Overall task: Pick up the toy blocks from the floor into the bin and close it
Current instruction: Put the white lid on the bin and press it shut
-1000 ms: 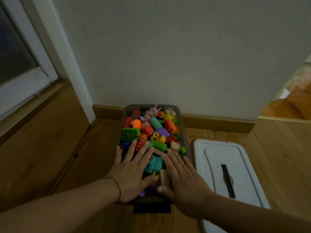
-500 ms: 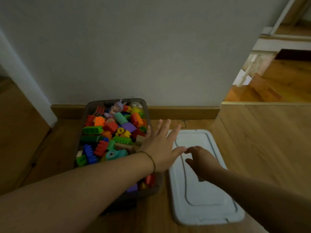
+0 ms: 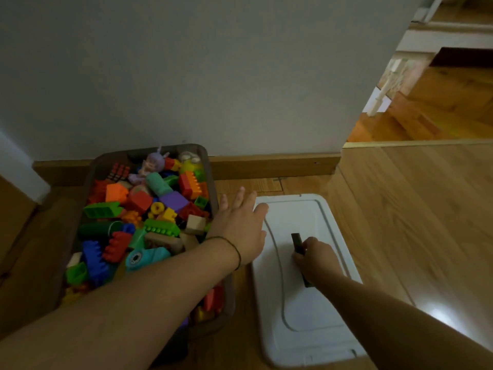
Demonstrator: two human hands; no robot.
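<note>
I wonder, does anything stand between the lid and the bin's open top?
Only the left forearm, which crosses above the bin's near right corner; the blocks seem heaped about rim height and might too.

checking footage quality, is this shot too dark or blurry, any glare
Head view: dim overall, yet the blocks in the bin stay readable; head view, one glare patch on the floor right of the lid; head view, the far room is brighter.

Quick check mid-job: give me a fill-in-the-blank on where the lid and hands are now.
The white lid lies flat on the ___.
The right hand grips the lid's dark ___.
The left hand, fingers straight, reaches toward the lid across the block-filled ___.
Missing: floor; handle; bin.
</note>
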